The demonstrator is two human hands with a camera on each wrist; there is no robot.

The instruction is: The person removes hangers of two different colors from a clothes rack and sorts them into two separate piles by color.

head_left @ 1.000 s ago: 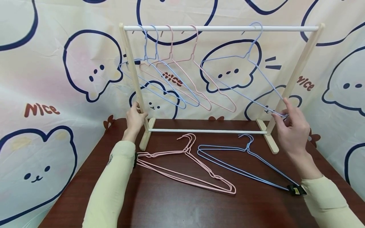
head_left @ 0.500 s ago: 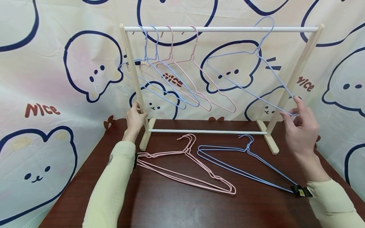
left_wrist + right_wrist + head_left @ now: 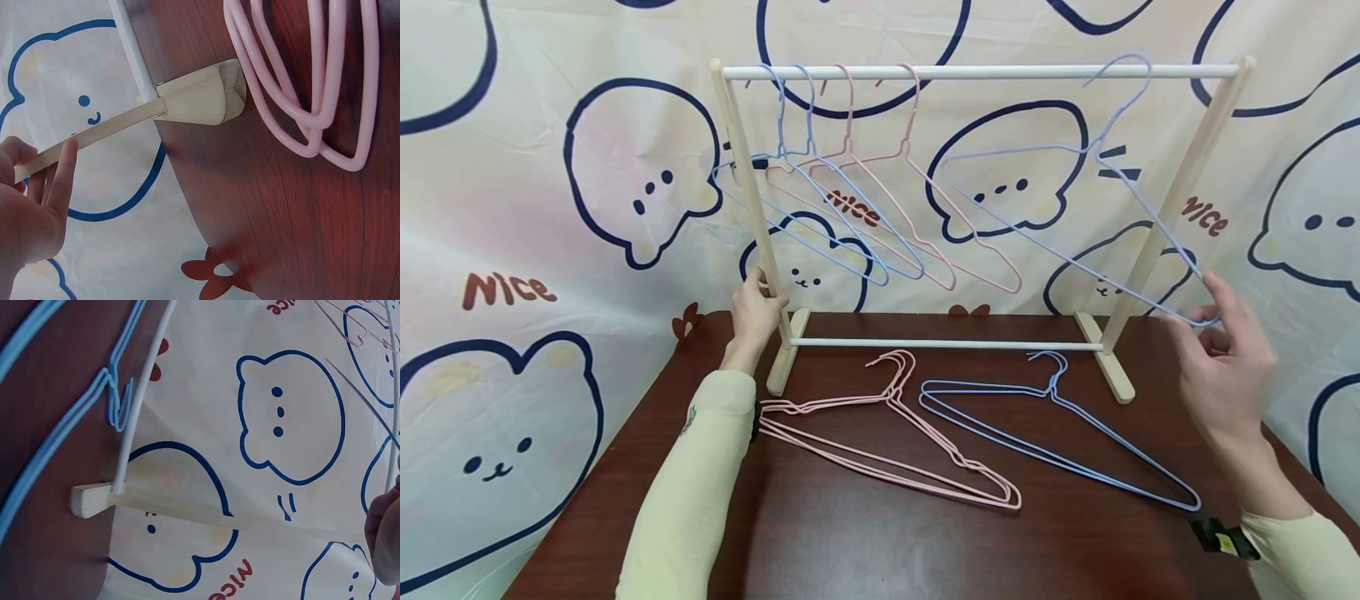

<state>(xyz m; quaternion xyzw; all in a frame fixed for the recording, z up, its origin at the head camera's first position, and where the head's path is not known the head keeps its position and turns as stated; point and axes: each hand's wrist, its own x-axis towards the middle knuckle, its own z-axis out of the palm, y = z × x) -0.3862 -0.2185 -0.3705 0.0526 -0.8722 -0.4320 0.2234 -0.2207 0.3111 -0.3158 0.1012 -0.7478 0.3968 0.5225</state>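
My left hand (image 3: 758, 310) grips the left wooden post (image 3: 754, 192) of a clothes rack, fingers curled around it; the left wrist view shows this too. My right hand (image 3: 1228, 367) pinches the lower right corner of a blue clothes hanger (image 3: 1138, 196). Its hook overlaps the white top rail (image 3: 985, 73) in the head view, with the hook's tip in front of the rail. Towards the rail's left end hang two blue hangers (image 3: 811, 125) and two pink hangers (image 3: 912, 125). In the right wrist view, only part of my right hand (image 3: 384, 534) appears at the right edge.
On the dark wooden table (image 3: 880, 558) lie a stack of pink hangers (image 3: 925, 425) at left and a stack of blue hangers (image 3: 1097, 425) at right. The rack's feet (image 3: 1105, 367) and lower white bar (image 3: 940, 344) stand behind them. A patterned cloth (image 3: 625, 333) forms the backdrop.
My right hand has moved right and towards me with the blue hanger; its hook, earlier over the rail, now shows its tip in front of it. My left hand has stayed on the post.
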